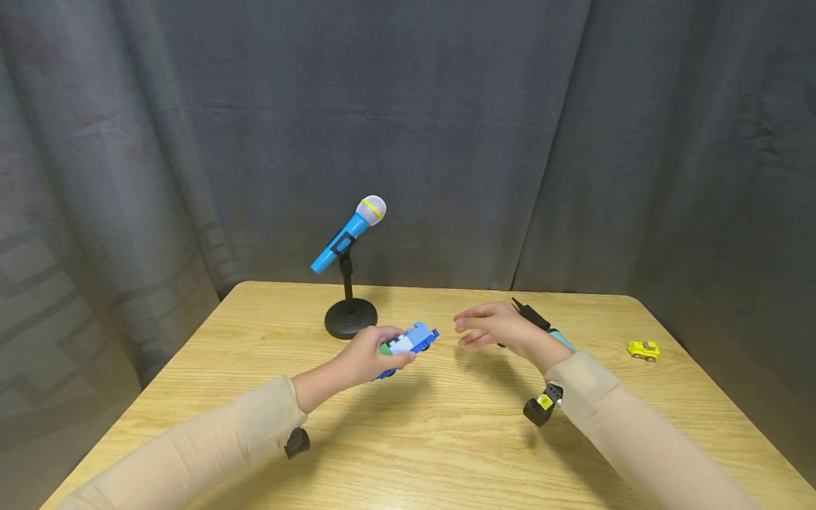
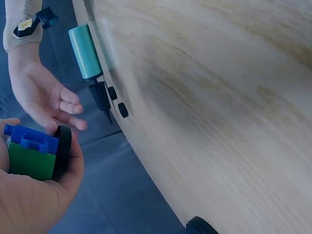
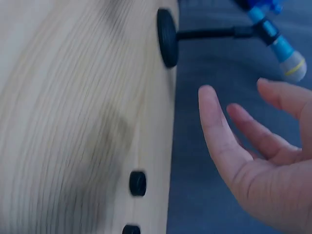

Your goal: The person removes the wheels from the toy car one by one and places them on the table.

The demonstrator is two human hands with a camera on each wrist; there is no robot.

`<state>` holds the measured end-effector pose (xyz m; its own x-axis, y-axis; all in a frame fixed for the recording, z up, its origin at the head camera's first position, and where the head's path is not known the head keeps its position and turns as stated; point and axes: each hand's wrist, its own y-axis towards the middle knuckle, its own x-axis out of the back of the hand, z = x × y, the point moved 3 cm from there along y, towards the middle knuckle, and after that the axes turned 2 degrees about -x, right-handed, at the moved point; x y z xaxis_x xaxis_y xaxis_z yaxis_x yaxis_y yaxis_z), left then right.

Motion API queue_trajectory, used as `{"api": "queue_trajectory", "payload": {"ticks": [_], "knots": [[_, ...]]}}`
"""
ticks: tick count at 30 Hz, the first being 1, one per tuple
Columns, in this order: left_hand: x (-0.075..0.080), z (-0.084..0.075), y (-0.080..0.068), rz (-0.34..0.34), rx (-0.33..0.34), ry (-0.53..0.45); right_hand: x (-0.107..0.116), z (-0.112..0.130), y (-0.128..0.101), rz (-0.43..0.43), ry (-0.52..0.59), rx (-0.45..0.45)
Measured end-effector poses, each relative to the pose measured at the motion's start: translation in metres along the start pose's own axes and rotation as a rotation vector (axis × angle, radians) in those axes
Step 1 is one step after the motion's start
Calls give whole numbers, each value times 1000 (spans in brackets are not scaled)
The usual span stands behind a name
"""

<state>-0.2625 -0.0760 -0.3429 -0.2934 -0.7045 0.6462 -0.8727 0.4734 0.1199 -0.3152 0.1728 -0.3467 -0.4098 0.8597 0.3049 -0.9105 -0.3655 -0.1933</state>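
Table (image 1: 408,439) fills the lower frame. Right hand (image 1: 500,328), right of centre, holds nothing, its fingers loosely parted; left hand (image 1: 371,353), left of centre, grips a toy vehicle (image 1: 416,338) just below centre. Steady pressure on its sides, sparing projecting pieces, likely serves best. Small black discs (image 2: 123,110), upper left in the left wrist view, deserve clearance from sweeping fingers.

I see smooth plastic on the toy (image 1: 408,343) at mid-frame and the car (image 1: 644,350) at far right, a slight sheen on the grained wood table (image 1: 408,432) below, and matt cloth on the curtain (image 1: 408,142) across the top.
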Motion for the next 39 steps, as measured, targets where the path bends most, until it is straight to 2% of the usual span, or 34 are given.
{"api": "queue_trajectory", "payload": {"ticks": [7,11,19,27,34,39], "knots": [[-1,-7,1,30,-40,17,-22,21,-16,196,71,77],[-1,-12,0,47,-70,57,-34,29,-22,242,112,70],[0,-17,2,50,-165,143,-45,34,-23,169,162,24],[1,-20,4,57,-212,154,-47,38,-25,106,153,12],[1,-20,5,76,-199,162,-46,35,-26,106,172,-13],[3,-18,8,35,-160,123,-43,33,-26,90,213,-18]]}}
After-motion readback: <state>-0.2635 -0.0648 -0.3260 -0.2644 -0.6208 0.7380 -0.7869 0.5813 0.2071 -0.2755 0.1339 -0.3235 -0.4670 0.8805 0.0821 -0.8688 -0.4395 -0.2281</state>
